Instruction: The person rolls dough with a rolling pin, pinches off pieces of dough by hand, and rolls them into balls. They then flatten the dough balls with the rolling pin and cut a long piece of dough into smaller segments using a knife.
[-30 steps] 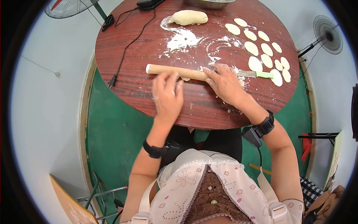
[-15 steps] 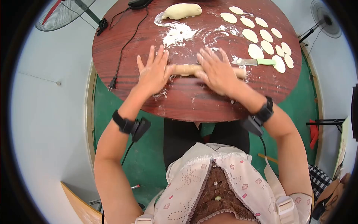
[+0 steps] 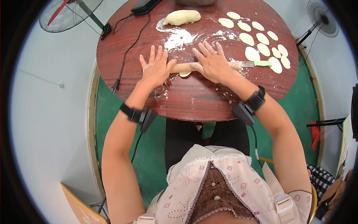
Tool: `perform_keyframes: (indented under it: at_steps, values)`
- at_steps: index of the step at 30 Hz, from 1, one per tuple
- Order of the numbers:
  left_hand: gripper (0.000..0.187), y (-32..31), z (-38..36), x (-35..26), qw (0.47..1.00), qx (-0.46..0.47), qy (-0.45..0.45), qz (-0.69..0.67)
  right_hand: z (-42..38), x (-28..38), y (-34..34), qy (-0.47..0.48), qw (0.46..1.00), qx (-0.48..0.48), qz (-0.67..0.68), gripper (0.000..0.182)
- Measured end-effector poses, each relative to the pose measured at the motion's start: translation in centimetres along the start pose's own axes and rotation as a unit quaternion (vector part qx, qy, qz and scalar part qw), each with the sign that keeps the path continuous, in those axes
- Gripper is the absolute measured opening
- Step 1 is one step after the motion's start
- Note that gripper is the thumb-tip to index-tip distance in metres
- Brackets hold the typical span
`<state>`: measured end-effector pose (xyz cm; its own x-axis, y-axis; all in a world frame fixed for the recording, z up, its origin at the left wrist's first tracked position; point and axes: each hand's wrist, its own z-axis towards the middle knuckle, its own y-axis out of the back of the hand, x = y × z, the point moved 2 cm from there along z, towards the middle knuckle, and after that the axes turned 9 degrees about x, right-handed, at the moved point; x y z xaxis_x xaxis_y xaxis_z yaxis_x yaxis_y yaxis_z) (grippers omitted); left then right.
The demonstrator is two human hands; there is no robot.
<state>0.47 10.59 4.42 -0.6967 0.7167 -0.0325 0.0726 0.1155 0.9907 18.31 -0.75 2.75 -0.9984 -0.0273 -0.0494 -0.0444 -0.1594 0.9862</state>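
Note:
A wooden rolling pin [image 3: 183,68] lies crosswise on the dark red round table [image 3: 179,106]. A small piece of dough [image 3: 184,74] shows from beneath its near edge. My left hand [image 3: 156,69] rests with spread fingers at the pin's left end. My right hand [image 3: 213,64] lies flat across the pin's right part, fingers spread. Just past the pin's right end is a knife with a green handle [image 3: 263,63], its tip hidden by the pin. Loose flour [image 3: 179,38] is scattered beyond my hands.
Several flat dough rounds [image 3: 263,49] lie at the table's right. A thick dough roll [image 3: 182,17] sits at the back. A black cable [image 3: 128,50] with a plug runs down the left side. Fans [image 3: 323,18] stand beyond the table.
Both hands and the rolling pin have moved slightly away from me, and more of the dough's near edge shows. The pin now overlaps the knife's tip. The view has shifted a little.

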Motion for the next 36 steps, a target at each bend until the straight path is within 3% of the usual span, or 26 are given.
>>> perform_keyframes:
  at_steps: [4, 8, 10, 12, 16, 17, 19, 26, 32, 35, 36]
  values:
    - [0.065, 0.3, 0.4, -0.4, 1.000, -0.002, 0.013, -0.003, -0.2, -0.3, 0.4, -0.001, 0.999, 0.032, 0.007, 0.062]
    - [0.063, -0.7, -3.7, -0.7, 0.999, 0.027, -0.030, -0.010, -4.2, 1.9, 0.9, 0.040, 0.998, 0.032, 0.030, 0.071]
    - [0.062, -0.8, -3.9, -0.4, 0.999, 0.017, -0.036, -0.019, -4.2, 2.0, 0.8, 0.055, 0.998, -0.020, 0.013, 0.068]
    - [0.062, -0.9, -2.4, 0.2, 0.998, -0.012, -0.039, -0.039, -2.7, 0.8, 0.5, 0.063, 0.998, -0.010, 0.022, 0.058]
    - [0.048, 0.6, -1.0, -0.1, 0.969, -0.211, 0.003, -0.127, -1.1, -1.0, 1.6, 0.038, 0.997, 0.047, 0.052, 0.035]
    - [0.044, 0.9, -1.4, -0.5, 0.959, -0.237, 0.003, -0.157, -1.5, -1.3, 1.0, 0.043, 0.997, -0.023, 0.060, 0.028]
    - [0.030, 0.7, -2.2, -1.8, 0.934, -0.322, -0.013, -0.153, -1.8, -1.6, 1.5, 0.007, 0.998, -0.018, 0.060, 0.028]
    - [0.026, -1.7, -1.6, -4.0, 0.975, -0.112, 0.018, -0.191, -2.6, -3.2, 1.3, -0.059, 0.994, -0.012, 0.092, 0.028]
    - [0.017, -0.7, -0.4, -4.1, 0.962, -0.032, 0.011, -0.270, -4.0, -3.8, 0.4, -0.043, 0.988, -0.064, 0.131, 0.026]
    - [0.018, -0.9, -0.5, -4.1, 0.937, -0.078, -0.017, -0.340, -4.5, -4.1, 0.6, -0.045, 0.985, -0.072, 0.153, 0.025]
    - [0.018, -1.1, -0.2, -4.0, 0.906, -0.090, -0.018, -0.413, -4.6, -4.2, 0.8, -0.045, 0.983, -0.073, 0.160, 0.025]
